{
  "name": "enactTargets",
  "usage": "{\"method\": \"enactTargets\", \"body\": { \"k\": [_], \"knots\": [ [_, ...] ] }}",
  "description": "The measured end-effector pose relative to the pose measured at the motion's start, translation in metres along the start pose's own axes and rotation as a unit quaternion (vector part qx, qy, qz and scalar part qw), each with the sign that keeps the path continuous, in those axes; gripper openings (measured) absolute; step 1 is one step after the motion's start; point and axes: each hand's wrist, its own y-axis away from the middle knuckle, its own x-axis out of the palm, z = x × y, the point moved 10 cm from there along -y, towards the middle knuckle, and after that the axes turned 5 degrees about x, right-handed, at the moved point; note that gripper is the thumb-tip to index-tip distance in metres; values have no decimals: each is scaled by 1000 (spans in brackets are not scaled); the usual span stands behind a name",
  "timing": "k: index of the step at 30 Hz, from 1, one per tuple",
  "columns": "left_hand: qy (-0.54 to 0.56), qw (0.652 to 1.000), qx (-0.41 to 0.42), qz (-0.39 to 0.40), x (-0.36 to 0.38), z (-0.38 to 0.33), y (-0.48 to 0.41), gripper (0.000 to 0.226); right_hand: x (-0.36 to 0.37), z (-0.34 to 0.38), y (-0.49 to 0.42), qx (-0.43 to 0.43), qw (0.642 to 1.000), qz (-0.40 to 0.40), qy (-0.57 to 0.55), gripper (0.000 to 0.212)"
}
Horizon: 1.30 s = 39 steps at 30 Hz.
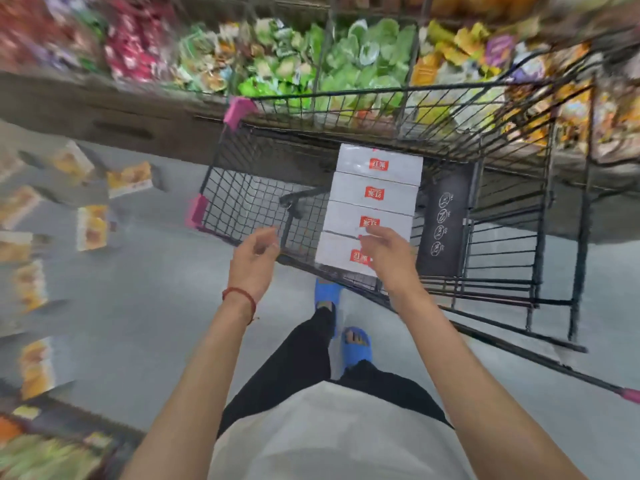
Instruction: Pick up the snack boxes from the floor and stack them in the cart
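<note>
Left hand: the left hand (254, 261) hangs over the near rim of the cart (242, 188). Its fingers are loosely curled and hold nothing. A red bracelet (242, 296) circles the wrist.
Right hand: the right hand (388, 258) is over the near box (336, 251), fingers relaxed and spread, gripping nothing. Whether the fingertips touch the box top I cannot tell.
White boxes: four white boxes (374, 188) lie in the cart, side against side, in one row running away from the person. The row sits just beside the black flap (446, 220) with round icons.
Long axis: each white box lies flat with its long axis left to right in the view, slightly tilted, crosswise to the row. A red label shows on each upward face.
Floor boxes: yellow-orange floor boxes (129, 178) lie scattered on the grey floor (166, 289) to the left, well apart from the cart. They are blurred; their long axes point different ways, and none touches a hand.
Cart: black wire, pink corner pieces at the left end, a pink-tipped bar at the lower right.
Surroundings: a shelf (346, 64) of green, red and yellow packets stands behind the cart, blurred. Blue slippers (356, 344) are on the person's feet beside the cart's near edge.
</note>
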Motion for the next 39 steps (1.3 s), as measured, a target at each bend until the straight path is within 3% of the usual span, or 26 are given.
{"method": "enactTargets", "body": {
  "k": [10,19,30,39],
  "knots": [
    [93,989,6,-117,-99,15,74,28,122,26,89,-77,982,133,112,25],
    [193,956,-21,-219,-238,89,91,28,287,14,142,-104,950,224,191,23],
    [240,931,-54,-269,-433,166,70,28,506,-3,203,-76,927,282,233,26],
    [262,913,-79,-303,-553,192,-1,22,652,42,178,-76,921,286,255,25]
  ]
}}
